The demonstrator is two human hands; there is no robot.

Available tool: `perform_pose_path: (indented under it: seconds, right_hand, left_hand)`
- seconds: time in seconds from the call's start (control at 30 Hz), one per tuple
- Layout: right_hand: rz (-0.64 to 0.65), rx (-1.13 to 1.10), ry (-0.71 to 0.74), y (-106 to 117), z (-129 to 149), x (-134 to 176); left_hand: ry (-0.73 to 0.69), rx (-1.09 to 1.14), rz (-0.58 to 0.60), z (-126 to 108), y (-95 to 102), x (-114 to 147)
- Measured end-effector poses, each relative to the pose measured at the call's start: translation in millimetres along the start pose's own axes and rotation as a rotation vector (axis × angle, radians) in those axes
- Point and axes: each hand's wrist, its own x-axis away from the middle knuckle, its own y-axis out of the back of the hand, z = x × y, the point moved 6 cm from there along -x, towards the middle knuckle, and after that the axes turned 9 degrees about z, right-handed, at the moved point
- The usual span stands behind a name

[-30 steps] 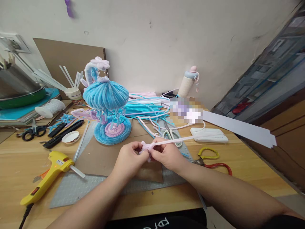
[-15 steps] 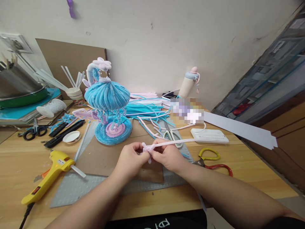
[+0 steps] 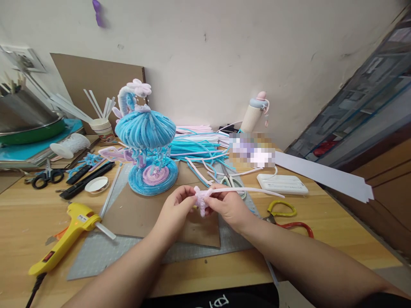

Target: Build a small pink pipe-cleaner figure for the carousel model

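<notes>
Between my two hands is a pale pink pipe cleaner [image 3: 202, 204], its near end twisted into a small looped shape. Its straight tail runs out to the right past my right hand. My left hand [image 3: 176, 209] pinches the left side of the looped shape between thumb and fingers. On the other side, my right hand [image 3: 229, 209] pinches it where the tail starts. Both hands are above a brown cardboard sheet [image 3: 135, 218]. Behind them to the left stands a blue and pink fuzzy jellyfish-like ornament [image 3: 146, 130] on a coiled round base.
A yellow hot glue gun [image 3: 69, 235] lies at the left on the wooden table. Red-and-yellow-handled scissors [image 3: 282, 214] lie by my right forearm, white-handled scissors [image 3: 233, 183] behind my right hand. Blue pipe cleaners [image 3: 195, 147] are piled at the back, near a bottle [image 3: 253, 113].
The looped shape has turned between my fingers and shows more. The pipe cleaner's tail now reaches further right, drooping at its end. My left fingers have loosened slightly around it.
</notes>
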Motion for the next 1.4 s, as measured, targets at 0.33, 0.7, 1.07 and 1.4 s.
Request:
perform_pose_path:
  seconds: [0.33, 0.7, 1.07, 1.4]
  right_hand:
    - [-0.059, -0.024, 0.128, 5.6, 2.3, 1.3]
    - [-0.089, 0.320, 0.263, -0.6, 20.7, 10.0]
    - [-0.107, 0.322, 0.300, 0.3, 21.6, 12.0]
    - [-0.067, 0.147, 0.272, -7.3, 20.6, 12.1]
  left_hand:
    - [0.011, 0.252, 0.093, -0.6, -11.0, 5.8]
    - [0.243, 0.676, 0.243, 8.7, -22.0, 7.2]
    - [-0.237, 0.079, 0.007, -11.5, -7.1, 8.4]
    - [-0.159, 0.342, 0.115, -3.6, -18.7, 7.6]
